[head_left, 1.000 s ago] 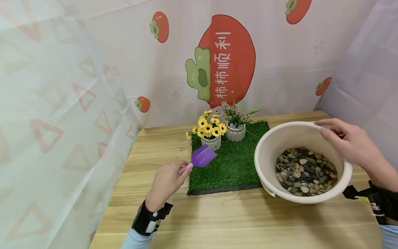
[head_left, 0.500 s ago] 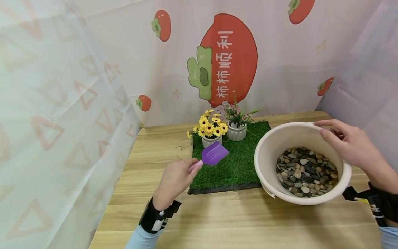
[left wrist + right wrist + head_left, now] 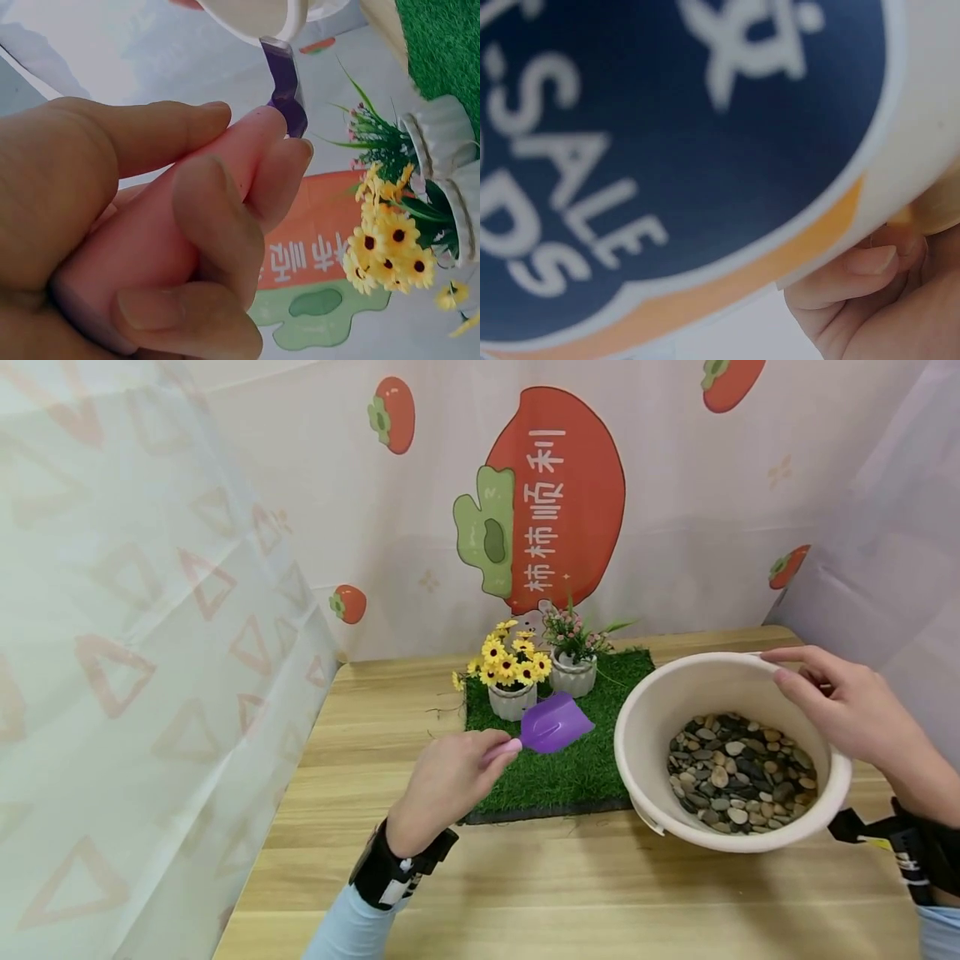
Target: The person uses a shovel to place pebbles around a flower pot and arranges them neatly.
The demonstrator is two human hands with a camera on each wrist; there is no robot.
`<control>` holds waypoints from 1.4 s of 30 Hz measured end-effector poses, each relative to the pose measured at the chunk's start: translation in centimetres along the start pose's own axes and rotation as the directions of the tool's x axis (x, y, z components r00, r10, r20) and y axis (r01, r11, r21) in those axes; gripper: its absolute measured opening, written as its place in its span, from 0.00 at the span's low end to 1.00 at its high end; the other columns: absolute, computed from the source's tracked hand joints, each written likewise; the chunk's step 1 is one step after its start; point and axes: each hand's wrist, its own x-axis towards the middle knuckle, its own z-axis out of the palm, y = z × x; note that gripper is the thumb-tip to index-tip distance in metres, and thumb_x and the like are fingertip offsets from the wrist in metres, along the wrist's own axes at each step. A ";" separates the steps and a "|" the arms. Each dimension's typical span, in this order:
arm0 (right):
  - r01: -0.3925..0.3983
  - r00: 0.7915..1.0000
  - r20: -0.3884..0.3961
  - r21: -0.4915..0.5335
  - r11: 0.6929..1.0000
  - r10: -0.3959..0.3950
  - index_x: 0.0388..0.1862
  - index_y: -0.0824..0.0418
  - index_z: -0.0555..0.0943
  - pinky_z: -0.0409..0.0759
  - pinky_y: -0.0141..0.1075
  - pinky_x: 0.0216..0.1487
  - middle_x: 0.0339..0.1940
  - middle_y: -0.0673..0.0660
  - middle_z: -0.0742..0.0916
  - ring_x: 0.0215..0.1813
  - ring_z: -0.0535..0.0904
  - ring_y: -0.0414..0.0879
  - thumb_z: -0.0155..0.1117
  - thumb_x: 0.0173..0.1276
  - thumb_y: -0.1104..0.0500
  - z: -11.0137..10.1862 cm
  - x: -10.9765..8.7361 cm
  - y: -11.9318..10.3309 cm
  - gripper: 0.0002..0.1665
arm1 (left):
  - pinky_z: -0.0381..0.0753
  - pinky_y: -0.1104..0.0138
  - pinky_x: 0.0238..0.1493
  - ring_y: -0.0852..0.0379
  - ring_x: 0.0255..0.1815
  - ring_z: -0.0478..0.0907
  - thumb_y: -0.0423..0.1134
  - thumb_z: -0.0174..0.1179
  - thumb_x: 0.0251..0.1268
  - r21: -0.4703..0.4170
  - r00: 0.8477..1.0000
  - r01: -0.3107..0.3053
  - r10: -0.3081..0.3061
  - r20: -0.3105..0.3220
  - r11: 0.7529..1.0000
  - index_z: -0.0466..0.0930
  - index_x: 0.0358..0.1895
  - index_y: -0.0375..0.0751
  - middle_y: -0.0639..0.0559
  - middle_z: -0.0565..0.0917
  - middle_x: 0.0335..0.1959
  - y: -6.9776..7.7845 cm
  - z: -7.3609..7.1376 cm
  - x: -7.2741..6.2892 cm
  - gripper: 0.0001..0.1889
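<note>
My left hand (image 3: 446, 785) grips the pink handle of a small purple shovel (image 3: 555, 723), fingers and thumb wrapped round it in the left wrist view. The blade appears over the green turf mat, in front of the flowerpots, with no stones on it. At the right, a cream bucket (image 3: 637, 735) stands tilted towards me, with smooth pebbles (image 3: 738, 772) on its bottom. My right hand (image 3: 855, 702) holds the bucket's far right rim. In the right wrist view the bucket's dark blue printed side (image 3: 667, 150) fills most of the picture, beside the curled fingers (image 3: 847, 285).
A pot of yellow flowers (image 3: 513, 700) and a pot of pink flowers (image 3: 573, 675) stand on the turf mat (image 3: 570, 777). The wooden table (image 3: 525, 893) lies beneath. Printed cloth (image 3: 420, 518) hangs behind and along the sides.
My left hand has moved to the right with the shovel, whose blade has gone from left of the mat's middle towards the bucket. My right hand and the bucket have stayed nearly still.
</note>
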 end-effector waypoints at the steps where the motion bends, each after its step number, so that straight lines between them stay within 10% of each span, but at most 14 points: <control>1: 0.001 1.000 0.004 -0.001 1.000 -0.001 0.62 0.57 0.78 0.59 0.32 0.25 0.21 0.51 0.73 0.23 0.65 0.38 0.53 0.77 0.52 0.0 0.0 0.0 0.20 | 0.61 0.75 0.22 0.70 0.16 0.63 0.49 0.56 0.73 -0.003 1.000 -0.010 0.010 0.010 1.000 0.85 0.38 0.48 0.63 0.70 0.17 0.1 0.0 0.1 0.12; 42: -0.010 1.000 0.005 0.033 0.999 0.010 0.61 0.54 0.79 0.62 0.29 0.28 0.26 0.46 0.78 0.27 0.69 0.34 0.55 0.76 0.53 -0.1 -0.1 -0.4 0.18 | 0.66 0.79 0.22 0.70 0.23 0.75 0.52 0.57 0.71 -0.071 0.958 -0.215 0.224 0.181 0.974 0.85 0.42 0.51 0.63 0.85 0.28 5.6 1.7 4.8 0.12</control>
